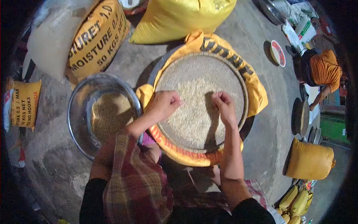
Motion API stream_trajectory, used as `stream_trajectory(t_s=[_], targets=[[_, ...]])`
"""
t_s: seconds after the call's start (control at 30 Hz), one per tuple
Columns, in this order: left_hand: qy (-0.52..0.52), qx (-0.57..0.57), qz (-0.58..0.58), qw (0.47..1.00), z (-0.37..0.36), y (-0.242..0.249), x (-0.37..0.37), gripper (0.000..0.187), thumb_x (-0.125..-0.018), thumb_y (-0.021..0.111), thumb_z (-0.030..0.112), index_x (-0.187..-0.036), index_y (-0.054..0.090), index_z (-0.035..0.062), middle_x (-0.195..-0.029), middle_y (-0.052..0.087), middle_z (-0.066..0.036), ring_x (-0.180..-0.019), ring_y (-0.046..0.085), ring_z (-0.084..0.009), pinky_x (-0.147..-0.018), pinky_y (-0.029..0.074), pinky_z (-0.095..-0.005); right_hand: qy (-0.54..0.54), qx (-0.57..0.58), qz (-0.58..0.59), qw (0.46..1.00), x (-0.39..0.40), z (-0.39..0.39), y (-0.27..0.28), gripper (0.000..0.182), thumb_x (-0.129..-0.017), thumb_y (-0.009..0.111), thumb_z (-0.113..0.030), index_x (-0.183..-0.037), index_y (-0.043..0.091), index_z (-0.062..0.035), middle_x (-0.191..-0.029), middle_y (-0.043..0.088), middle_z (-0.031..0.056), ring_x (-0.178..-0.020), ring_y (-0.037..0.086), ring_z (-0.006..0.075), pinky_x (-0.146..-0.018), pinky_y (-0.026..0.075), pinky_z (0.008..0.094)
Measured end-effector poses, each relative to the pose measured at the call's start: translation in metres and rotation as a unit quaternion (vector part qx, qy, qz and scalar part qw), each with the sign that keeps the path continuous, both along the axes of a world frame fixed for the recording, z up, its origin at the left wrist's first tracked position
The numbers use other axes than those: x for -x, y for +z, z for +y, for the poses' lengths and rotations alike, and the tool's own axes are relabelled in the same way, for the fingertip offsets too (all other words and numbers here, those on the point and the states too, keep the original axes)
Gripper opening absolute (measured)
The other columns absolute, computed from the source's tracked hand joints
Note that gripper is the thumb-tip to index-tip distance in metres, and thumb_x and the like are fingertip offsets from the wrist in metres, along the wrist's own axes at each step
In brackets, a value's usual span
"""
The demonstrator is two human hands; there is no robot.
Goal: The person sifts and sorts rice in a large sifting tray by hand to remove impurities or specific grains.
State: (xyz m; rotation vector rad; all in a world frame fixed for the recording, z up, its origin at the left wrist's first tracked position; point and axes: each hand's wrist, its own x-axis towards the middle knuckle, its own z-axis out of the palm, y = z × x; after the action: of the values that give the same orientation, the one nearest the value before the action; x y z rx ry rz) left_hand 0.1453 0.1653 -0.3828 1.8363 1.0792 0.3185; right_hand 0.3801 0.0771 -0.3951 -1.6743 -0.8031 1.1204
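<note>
A round woven tray (pixel 231 71) holds a spread layer of pale grain (pixel 194 123) and rests on a yellow printed sack (pixel 257 89) wrapped around its base. Over the tray's left part is my left hand (pixel 166 104), its fingers pinched together at the edge of the grain. My right hand (pixel 223 105) hovers above the right side of the grain, thumb and fingertips pressed together. Whatever either pinch holds is too small to make out. Close to my left forearm stands a large metal basin (pixel 76 112) with darker grain (pixel 110 112) inside.
Full sacks stand behind: a printed one (pixel 99 41) and a yellow one (pixel 179 18). Another printed sack (pixel 28 104) is far left. On the right are a person in orange (pixel 324 69), a bowl (pixel 278 54), a yellow sack (pixel 309 158) and yellow produce (pixel 298 203).
</note>
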Motion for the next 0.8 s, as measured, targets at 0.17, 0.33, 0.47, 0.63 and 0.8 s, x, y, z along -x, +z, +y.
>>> stream_trajectory(t_s=[0.17, 0.33, 0.47, 0.63, 0.8], targets=[[0.014, 0.052, -0.063, 0.997, 0.006, -0.008, -0.003, 0.014, -0.079, 0.066, 0.017, -0.083, 0.063, 0.0042, -0.073, 0.063, -0.006, -0.068, 0.060, -0.0144, -0.064, 0.048, -0.0299, -0.054, 0.002, 0.246, 0.968, 0.003, -0.006, 0.017, 0.003, -0.086, 0.052, -0.002, -0.085, 0.054, -0.0037, -0.079, 0.062, 0.0078, -0.066, 0.059, 0.0134, -0.060, 0.049, 0.0244], [-0.028, -0.104, -0.096, 0.989, 0.021, -0.017, -0.028, 0.013, -0.077, 0.064, 0.012, -0.083, 0.062, 0.0010, -0.075, 0.061, -0.015, -0.070, 0.061, -0.0263, -0.065, 0.049, -0.0350, -0.096, -0.014, 0.288, 0.953, -0.001, -0.015, 0.016, 0.008, -0.085, 0.049, 0.003, -0.091, 0.053, -0.0013, -0.091, 0.061, 0.0116, -0.076, 0.060, 0.0172, -0.067, 0.051, 0.0266], [-0.065, -0.122, -0.077, 0.987, 0.022, -0.019, -0.068, 0.012, -0.076, 0.065, 0.013, -0.079, 0.062, 0.0014, -0.076, 0.057, -0.015, -0.073, 0.059, -0.0311, -0.067, 0.048, -0.0384, -0.090, -0.023, 0.224, 0.970, -0.013, -0.012, 0.007, 0.008, -0.086, 0.051, 0.001, -0.090, 0.057, -0.0020, -0.085, 0.061, 0.0064, -0.073, 0.058, 0.0132, -0.065, 0.048, 0.0248], [-0.140, -0.182, -0.019, 0.973, 0.010, -0.019, -0.079, 0.013, -0.076, 0.065, 0.015, -0.077, 0.062, 0.0021, -0.080, 0.057, -0.015, -0.076, 0.058, -0.0325, -0.070, 0.047, -0.0409, -0.027, 0.027, 0.014, 0.999, -0.021, 0.001, 0.002, 0.005, -0.082, 0.060, -0.005, -0.087, 0.060, -0.0017, -0.079, 0.059, 0.0005, -0.068, 0.053, 0.0078, -0.064, 0.043, 0.0222], [-0.119, -0.099, -0.041, 0.987, 0.010, -0.021, -0.067, 0.008, -0.074, 0.061, 0.009, -0.071, 0.060, 0.0019, -0.081, 0.059, -0.015, -0.077, 0.061, -0.0306, -0.070, 0.049, -0.0411, 0.009, 0.062, -0.099, 0.993, -0.013, 0.014, -0.003, 0.008, -0.082, 0.063, -0.007, -0.087, 0.061, -0.0011, -0.075, 0.058, -0.0013, -0.065, 0.051, 0.0067, -0.060, 0.042, 0.0227]])
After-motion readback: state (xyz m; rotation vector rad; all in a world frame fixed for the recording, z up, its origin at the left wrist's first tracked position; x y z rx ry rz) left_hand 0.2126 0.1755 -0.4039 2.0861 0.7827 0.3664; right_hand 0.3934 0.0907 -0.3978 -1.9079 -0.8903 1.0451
